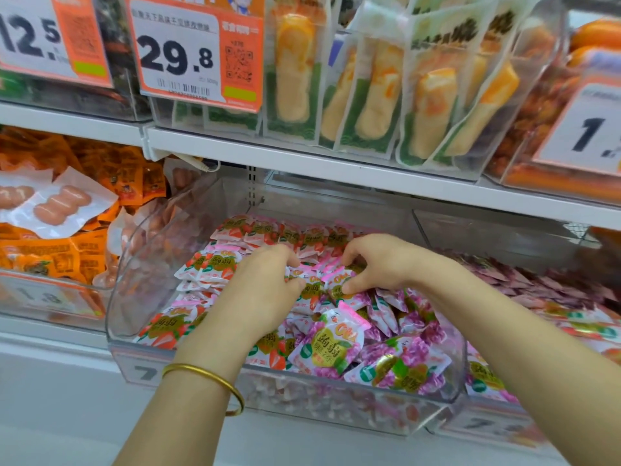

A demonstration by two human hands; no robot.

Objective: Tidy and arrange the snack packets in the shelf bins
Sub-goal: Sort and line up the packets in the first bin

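Inside the bin (141,264), we are pinching packets (317,280) with the left hand (265,294) and right hand (379,264), fingers curled. Purple packets (400,358) are lying nearer us, just below the right hand.

Entry is open between the front rim of the clear bin (134,257) and the white shelf (336,176) above. Jelly packets (336,344) cover its floor; tall side walls block sideways passage.
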